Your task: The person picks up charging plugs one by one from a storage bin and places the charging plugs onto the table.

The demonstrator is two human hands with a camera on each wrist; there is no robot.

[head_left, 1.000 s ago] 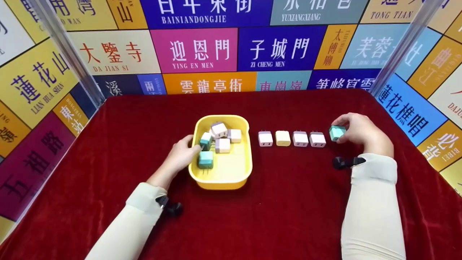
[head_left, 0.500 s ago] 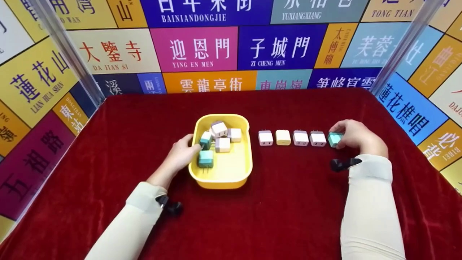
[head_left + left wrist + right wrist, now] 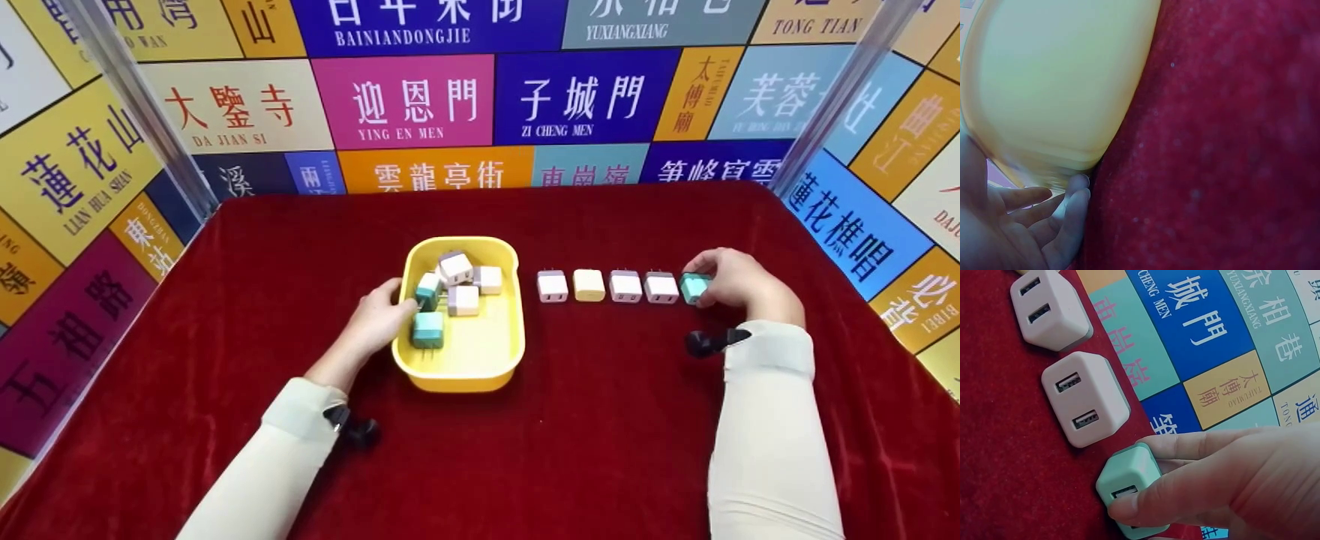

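Note:
At the right end of a row, my right hand (image 3: 750,283) pinches a green USB charger (image 3: 695,288), thumb on its port face and fingers behind, as the right wrist view shows. It stands on the red cloth beside a white charger (image 3: 1085,399) with two ports. Farther left in the row are another white charger (image 3: 625,286), a cream charger (image 3: 589,286) and one more white charger (image 3: 552,286). My left hand (image 3: 384,316) holds the left wall of a yellow bin (image 3: 457,384), thumb over the rim and fingers outside. Green chargers (image 3: 428,330) and white chargers (image 3: 463,301) lie in the bin.
Dark red velvet cloth (image 3: 585,450) covers the table. Panels with coloured signs (image 3: 585,101) rise along its back and sides. Clear posts (image 3: 817,112) stand at the back corners.
My right hand has brought the green charger slightly left and toward me, up beside the last white one. It has hardly moved in the last half second. The left hand and bin stay put.

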